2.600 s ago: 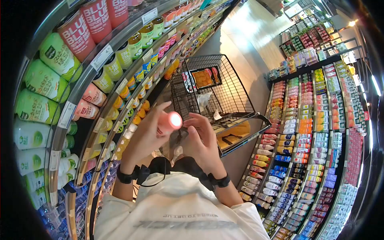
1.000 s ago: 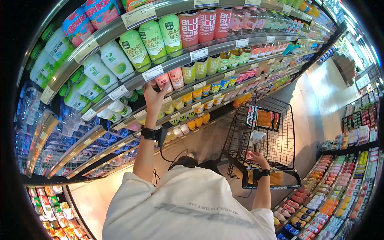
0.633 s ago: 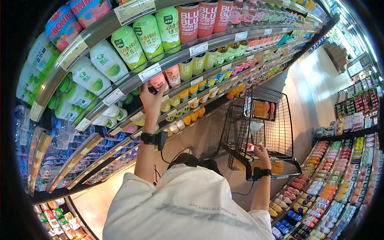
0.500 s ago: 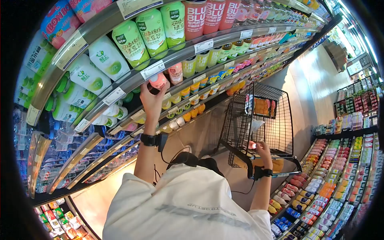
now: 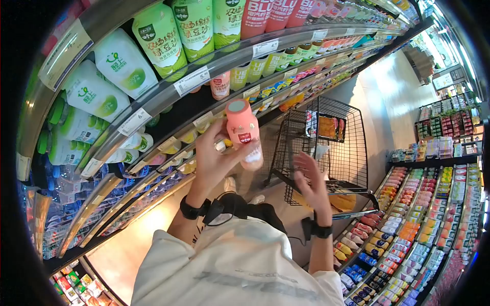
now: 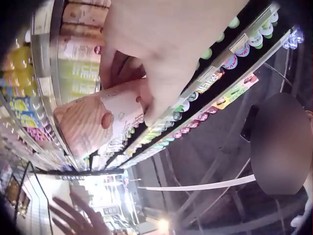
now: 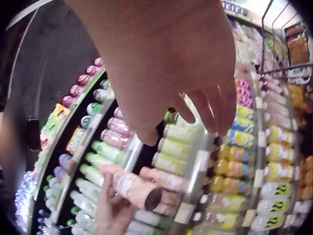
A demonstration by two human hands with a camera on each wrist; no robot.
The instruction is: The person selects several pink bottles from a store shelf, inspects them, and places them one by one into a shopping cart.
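In the head view my left hand (image 5: 210, 155) grips a pink plastic drink bottle (image 5: 242, 127) round its body, out in front of the shelves. The bottle leans, its round pale-grey end up. In the left wrist view the left hand's fingers and thumb (image 6: 155, 88) wrap round the bottle (image 6: 100, 115), the palm partly hidden. My right hand (image 5: 312, 183) is raised beside the cart with fingers spread and nothing in them. The right wrist view shows those fingers (image 7: 208, 105) stretched out above the bottle (image 7: 132, 188). Another pink bottle (image 5: 220, 85) stands on the shelf.
A black wire shopping cart (image 5: 351, 171) stands ahead to the right, holding a packaged food tray (image 5: 327, 127) and a white bag. Curved drink shelves with price rails (image 5: 191, 81) run along the left. Another stocked display (image 5: 408, 229) lines the right.
My left hand has drawn the pink bottle off the shelf and towards me. The right hand, which held a small-looking pink item over the cart, has let it go and risen.
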